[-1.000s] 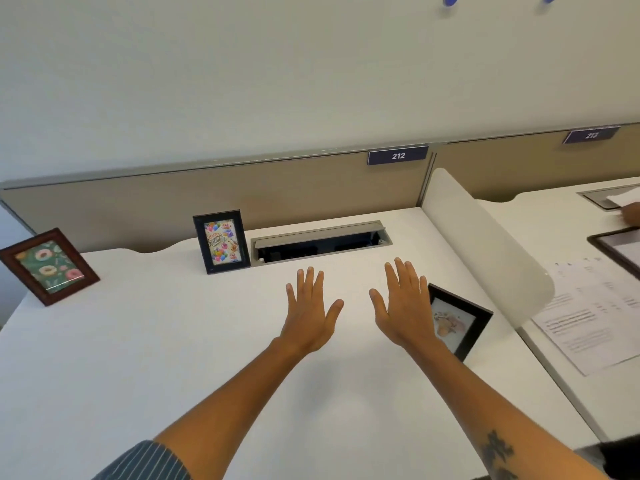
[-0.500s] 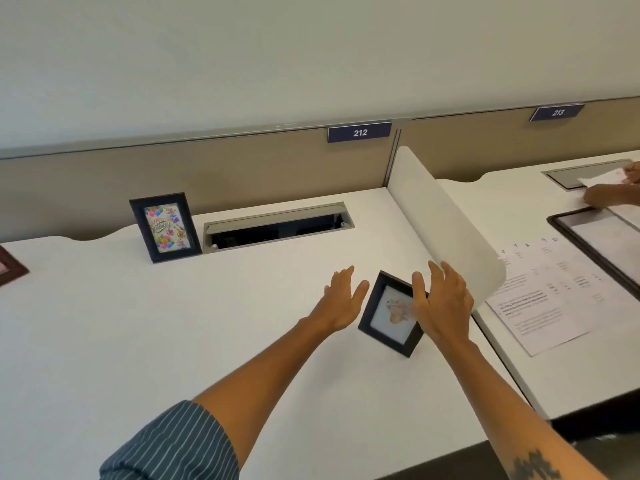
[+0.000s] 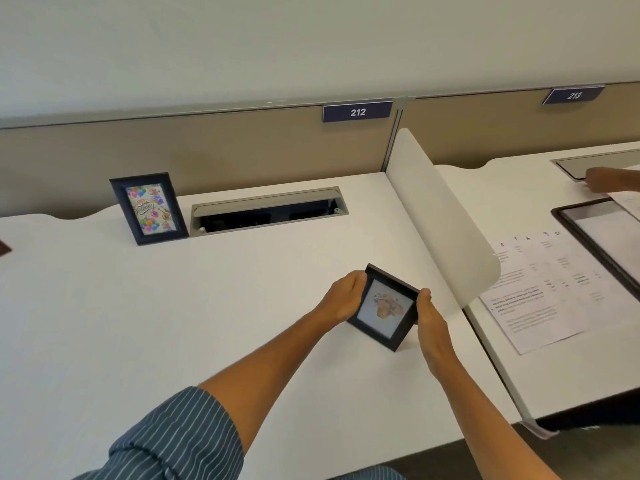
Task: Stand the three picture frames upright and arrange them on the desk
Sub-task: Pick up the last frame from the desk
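A small black square frame (image 3: 385, 308) with a pale picture is tilted up off the white desk (image 3: 173, 323), its lower corner near the surface. My left hand (image 3: 343, 299) grips its left edge and my right hand (image 3: 431, 315) grips its right edge. A black frame with a birthday balloon picture (image 3: 149, 207) stands upright at the back left of the desk. Only a corner of a brown frame (image 3: 4, 247) shows at the far left edge.
An open cable tray slot (image 3: 268, 211) lies at the back centre. A white divider panel (image 3: 440, 216) bounds the desk on the right. Beyond it lie printed papers (image 3: 550, 289), a dark clipboard (image 3: 595, 237) and another person's hand (image 3: 606, 180).
Both hands went from hovering flat over the desk to closing on the small black frame's sides and tipping it up. The view swung right, so the brown frame slid almost out of sight.
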